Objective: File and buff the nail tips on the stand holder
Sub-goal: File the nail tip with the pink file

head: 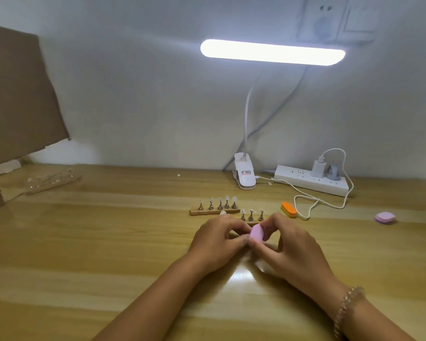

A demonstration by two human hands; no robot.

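Seemingly midway: at the middle of the bench point(96, 242), the right hand point(289, 244) pinches a pink buffer point(257, 233) against something hidden in the curled fingers of the left hand point(215, 238), while nail tips point(227, 199) stand on two wooden holders point(214, 212) just behind and the orange file point(288, 209) lies unused.

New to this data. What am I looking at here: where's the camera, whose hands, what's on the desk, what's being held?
No robot: a person works bare-handed. The one picture comes from a wide-angle camera on their head, looking forward and down. The right hand pinches a pink buffer block. The left hand curls its fingers in against it; what they pinch is hidden. On the wooden table, just beyond the hands, stand two wooden holders: the far holder carries five nail tips on metal pegs, the near holder shows three, partly behind the hands. Right of them lie an orange block and a second pink block. At the back: a clip lamp and a power strip.
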